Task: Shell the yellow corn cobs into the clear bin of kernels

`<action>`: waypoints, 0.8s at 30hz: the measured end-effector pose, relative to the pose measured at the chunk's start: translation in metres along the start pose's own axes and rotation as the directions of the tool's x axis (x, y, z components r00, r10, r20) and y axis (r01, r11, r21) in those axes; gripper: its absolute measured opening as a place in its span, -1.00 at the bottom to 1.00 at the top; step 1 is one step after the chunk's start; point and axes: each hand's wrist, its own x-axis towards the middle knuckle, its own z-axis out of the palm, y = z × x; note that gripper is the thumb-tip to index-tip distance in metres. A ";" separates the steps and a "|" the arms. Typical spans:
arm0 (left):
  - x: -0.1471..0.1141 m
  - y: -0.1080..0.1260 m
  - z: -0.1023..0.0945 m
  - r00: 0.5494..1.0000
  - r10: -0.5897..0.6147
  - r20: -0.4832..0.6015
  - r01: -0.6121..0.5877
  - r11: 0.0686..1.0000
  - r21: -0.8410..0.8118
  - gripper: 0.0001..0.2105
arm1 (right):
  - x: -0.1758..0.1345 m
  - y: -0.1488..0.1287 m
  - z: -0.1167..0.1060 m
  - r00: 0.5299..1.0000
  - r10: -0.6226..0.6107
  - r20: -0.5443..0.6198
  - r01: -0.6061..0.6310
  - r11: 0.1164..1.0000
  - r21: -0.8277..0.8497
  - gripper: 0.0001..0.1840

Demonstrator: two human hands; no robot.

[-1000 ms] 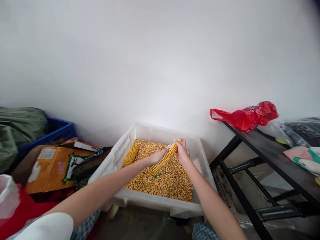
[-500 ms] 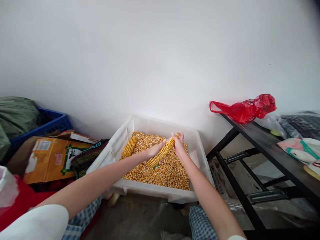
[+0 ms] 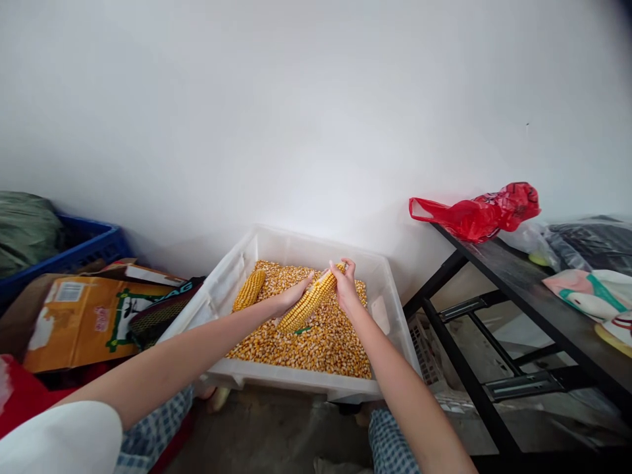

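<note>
Before a plain white wall (image 3: 316,118), we are seeing a crumpled red plastic bag (image 3: 476,214) lying on the end of a black-framed counter (image 3: 523,276), its handle loop poking past the corner. Close by, we are viewing a dark bundle wrapped in clear plastic (image 3: 587,243) and a pink, white and teal item (image 3: 587,293). A pale slatted basket (image 3: 424,345) is showing beneath. At left, we are finding an orange printed carton (image 3: 81,329) sitting before a blue crate (image 3: 93,250) bearing green sheeting (image 3: 27,230), while a dark mesh bag (image 3: 158,316) is overlapping the carton's right end.
</note>
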 end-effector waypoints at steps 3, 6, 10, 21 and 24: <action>-0.003 0.004 0.002 0.987 0.154 -0.039 -0.152 0.987 0.056 -0.58 | 0.001 0.001 -0.001 1.000 0.014 0.008 -0.015 0.999 0.040 -0.43; -0.002 0.004 0.002 0.945 0.303 -0.121 -0.272 0.936 0.222 -0.60 | 0.003 0.005 -0.002 0.999 0.028 -0.017 -0.027 0.999 0.040 -0.42; 0.003 0.001 0.003 0.938 0.320 -0.131 -0.275 0.920 0.279 -0.59 | 0.003 0.005 -0.003 0.996 0.067 -0.058 -0.065 0.997 0.036 -0.44; 0.006 0.014 -0.015 0.992 -0.091 0.085 0.083 0.993 0.088 -0.33 | 0.001 -0.014 0.002 0.999 0.038 -0.003 -0.037 0.986 0.163 -0.45; 0.003 0.026 -0.023 0.981 -0.169 0.100 0.156 0.980 0.124 -0.36 | 0.012 -0.020 -0.011 0.988 0.014 -0.153 0.023 0.970 0.241 -0.44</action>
